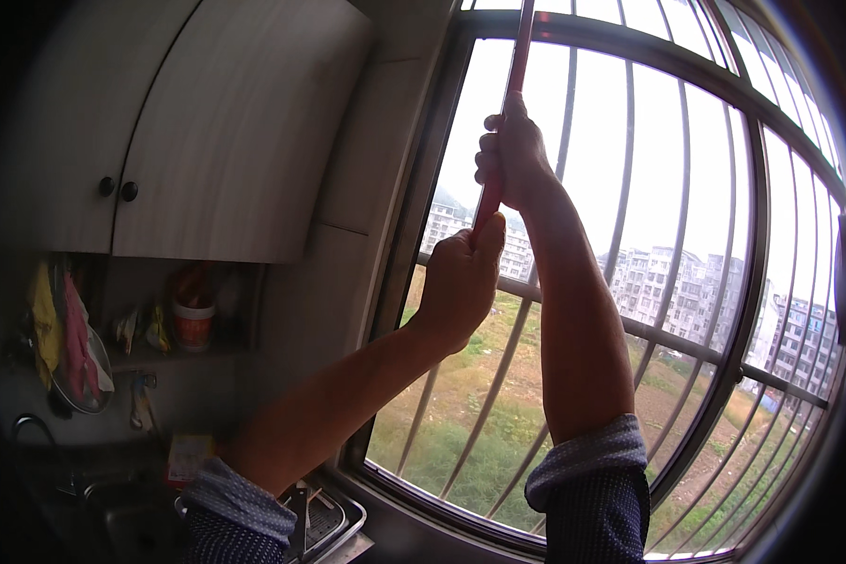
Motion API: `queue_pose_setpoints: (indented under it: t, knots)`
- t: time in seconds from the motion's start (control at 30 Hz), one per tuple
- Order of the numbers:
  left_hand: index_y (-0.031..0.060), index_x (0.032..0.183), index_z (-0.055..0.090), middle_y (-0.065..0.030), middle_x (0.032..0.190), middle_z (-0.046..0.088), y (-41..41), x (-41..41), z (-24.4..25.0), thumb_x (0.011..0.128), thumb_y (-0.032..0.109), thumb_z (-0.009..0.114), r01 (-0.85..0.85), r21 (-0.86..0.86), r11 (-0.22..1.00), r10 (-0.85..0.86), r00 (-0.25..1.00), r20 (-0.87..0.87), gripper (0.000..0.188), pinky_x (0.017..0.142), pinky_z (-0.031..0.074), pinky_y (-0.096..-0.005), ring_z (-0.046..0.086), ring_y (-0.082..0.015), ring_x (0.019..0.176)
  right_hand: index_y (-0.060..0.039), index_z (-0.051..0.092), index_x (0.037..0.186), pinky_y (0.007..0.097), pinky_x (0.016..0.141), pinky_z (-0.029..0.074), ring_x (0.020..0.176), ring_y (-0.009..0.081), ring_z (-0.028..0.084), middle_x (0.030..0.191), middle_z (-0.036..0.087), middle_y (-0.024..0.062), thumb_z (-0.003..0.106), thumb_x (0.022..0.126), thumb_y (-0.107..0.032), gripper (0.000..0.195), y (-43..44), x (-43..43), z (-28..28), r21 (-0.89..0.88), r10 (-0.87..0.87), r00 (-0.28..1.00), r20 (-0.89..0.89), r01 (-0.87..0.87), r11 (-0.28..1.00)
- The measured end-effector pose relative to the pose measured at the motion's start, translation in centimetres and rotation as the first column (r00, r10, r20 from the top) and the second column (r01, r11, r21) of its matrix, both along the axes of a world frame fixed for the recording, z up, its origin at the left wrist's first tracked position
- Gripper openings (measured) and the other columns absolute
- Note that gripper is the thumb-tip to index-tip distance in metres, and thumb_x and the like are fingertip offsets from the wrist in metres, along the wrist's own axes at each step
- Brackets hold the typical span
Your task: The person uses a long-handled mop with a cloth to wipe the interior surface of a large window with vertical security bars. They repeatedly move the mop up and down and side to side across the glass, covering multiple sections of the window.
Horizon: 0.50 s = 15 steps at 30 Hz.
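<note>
A red pole (522, 60) rises past the top of the picture, so its upper end is out of sight. My right hand (518, 151) grips it higher up, fingers wrapped around the shaft. Just below, my left hand (458, 285) closes around the pole's lower part, its thumb lying along the shaft. Both arms reach up in front of a barred window (606, 176) with a dark frame. Whether the pole touches the window cannot be seen.
At left hangs a pale wall cabinet (233, 134) with black knobs. Below are a red-and-white cup (194, 324), a pink cloth (79, 338) and a yellow cloth (44, 324). A dark sink (130, 507) and a metal tray (328, 518) lie lower. Window bars (627, 169) stand behind my hands.
</note>
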<state>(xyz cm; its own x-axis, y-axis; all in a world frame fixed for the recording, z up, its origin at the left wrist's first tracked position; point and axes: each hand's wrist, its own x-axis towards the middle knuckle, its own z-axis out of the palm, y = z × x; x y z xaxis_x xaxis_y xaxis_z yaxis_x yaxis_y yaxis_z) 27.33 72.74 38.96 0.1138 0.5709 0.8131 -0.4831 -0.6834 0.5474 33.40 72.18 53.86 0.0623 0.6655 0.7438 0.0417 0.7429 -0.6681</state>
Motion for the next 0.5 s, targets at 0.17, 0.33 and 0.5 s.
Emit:
queue_pose_setpoints:
  t: [0.17,0.33,0.5]
  knots:
    - [0.0151,0.075,0.048,0.0077,0.053,0.036,2.6,-1.4,4.2,0.097,0.056,0.057,0.042,-0.043,0.998,-0.043,0.999,-0.028,0.047,0.036,0.024,-0.0234,0.03,-0.0031,0.04,-0.0041,0.051,0.101,0.033,0.046,0.039,0.049,0.0148,0.044,0.064,0.045,0.0007,0.031,0.103,-0.058,0.058,3.1,-0.6,4.5,0.056,0.015,1.0,0.009,-0.015,0.998]
    - [0.0109,0.084,0.054,0.0063,0.054,0.04,4.8,-2.6,7.4,0.096,0.052,0.059,0.032,-0.051,0.998,-0.033,0.999,-0.03,0.044,0.035,0.024,-0.0237,0.031,-0.0032,0.039,-0.0066,0.049,0.099,0.0301,0.044,0.036,0.046,0.0115,0.039,0.06,0.04,-0.0023,0.032,0.103,-0.058,0.054,4.7,-1.7,7.6,0.099,0.018,1.0,0.019,-0.019,0.995]
    - [0.0109,0.085,0.053,0.0065,0.055,0.038,6.3,-3.8,6.0,0.096,0.053,0.06,0.046,-0.078,0.996,-0.05,0.997,-0.053,0.044,0.035,0.021,-0.0246,0.029,-0.0035,0.04,-0.0069,0.049,0.098,0.0298,0.044,0.037,0.046,0.0115,0.039,0.063,0.043,-0.0008,0.035,0.102,-0.058,0.054,6.8,-2.4,6.8,0.099,-0.024,1.0,-0.02,0.026,0.995]
